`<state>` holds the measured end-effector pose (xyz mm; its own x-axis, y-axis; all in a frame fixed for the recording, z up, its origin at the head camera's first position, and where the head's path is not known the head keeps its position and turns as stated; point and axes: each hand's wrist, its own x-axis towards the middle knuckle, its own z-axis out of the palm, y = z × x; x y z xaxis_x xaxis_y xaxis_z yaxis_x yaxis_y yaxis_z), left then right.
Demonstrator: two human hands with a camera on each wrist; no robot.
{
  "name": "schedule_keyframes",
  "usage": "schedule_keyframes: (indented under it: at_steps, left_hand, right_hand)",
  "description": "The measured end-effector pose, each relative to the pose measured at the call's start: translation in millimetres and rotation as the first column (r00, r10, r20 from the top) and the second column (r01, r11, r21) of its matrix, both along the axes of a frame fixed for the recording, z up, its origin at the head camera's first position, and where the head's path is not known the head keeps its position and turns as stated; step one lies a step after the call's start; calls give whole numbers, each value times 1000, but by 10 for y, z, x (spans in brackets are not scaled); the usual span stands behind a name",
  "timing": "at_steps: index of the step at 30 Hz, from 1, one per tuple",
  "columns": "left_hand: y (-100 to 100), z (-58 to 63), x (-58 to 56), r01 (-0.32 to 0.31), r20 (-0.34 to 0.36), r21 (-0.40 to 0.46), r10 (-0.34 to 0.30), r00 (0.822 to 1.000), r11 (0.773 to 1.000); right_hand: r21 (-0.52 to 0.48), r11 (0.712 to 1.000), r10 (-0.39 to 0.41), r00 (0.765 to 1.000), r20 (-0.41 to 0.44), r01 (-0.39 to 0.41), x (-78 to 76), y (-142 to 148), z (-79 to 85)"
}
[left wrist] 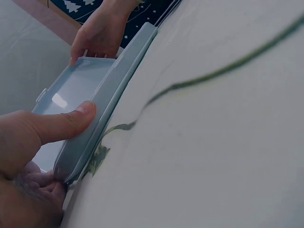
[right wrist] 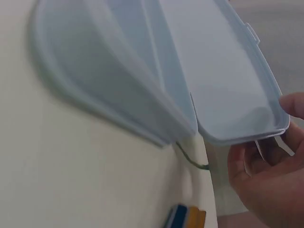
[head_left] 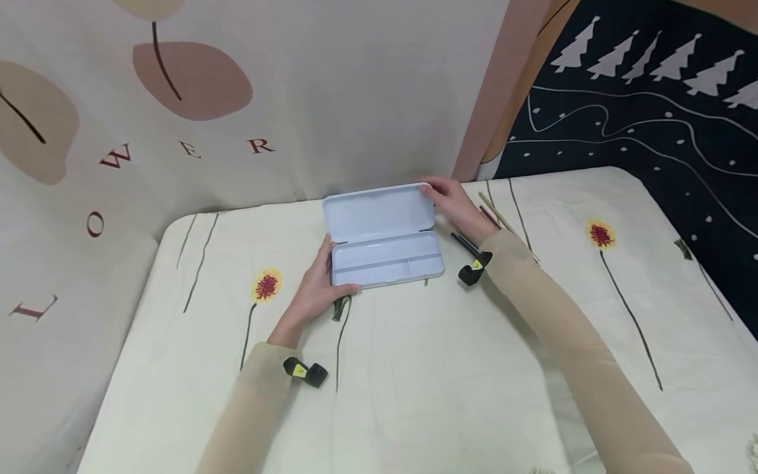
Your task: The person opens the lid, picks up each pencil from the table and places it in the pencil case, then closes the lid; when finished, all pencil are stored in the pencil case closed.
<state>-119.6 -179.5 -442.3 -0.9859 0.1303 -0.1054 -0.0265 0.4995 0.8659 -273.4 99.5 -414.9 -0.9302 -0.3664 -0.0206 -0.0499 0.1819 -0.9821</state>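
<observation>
A light blue pencil case (head_left: 370,274) lies with its hinged lid (head_left: 379,212) raised at the back of the table. Thin dividers split its tray into compartments. My left hand (head_left: 314,289) grips the tray's left end, thumb over the front edge and fingers round the corner, as the left wrist view shows. At the lid's far right corner, my right hand (head_left: 458,205) pinches the rim; in the right wrist view the thumb is on the inner face and the fingers are behind.
Right of the case, dark pens (head_left: 464,243) and a thin tan stick (head_left: 497,212) lie partly under the right wrist. A flower-printed cloth (head_left: 414,382) covers the table. A pale printed curtain (head_left: 367,99) hangs close behind the case.
</observation>
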Motion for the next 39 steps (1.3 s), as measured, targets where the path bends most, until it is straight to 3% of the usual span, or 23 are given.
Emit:
schedule_keyframes:
  at_steps: [7,17,25,39]
  left_hand:
    - [-9,-8,-10,10,-29,11,-10,1000,1000]
    - [-4,3,-13,23,-30,10,-22,999,1000]
    - [-19,-4,-35,42,-51,15,-41,998,999]
    - [-45,12,-31,31,-13,-13,-31,999,999]
  right_hand:
    - [150,988,-22,999,-35,27,117,247,33]
    - [264,962,-58,997,-55,70,221,613,113]
    - [338,937,-84,996,-36,92,308,861,159]
    - [424,896,-109,991,-74,130,565,1265,87]
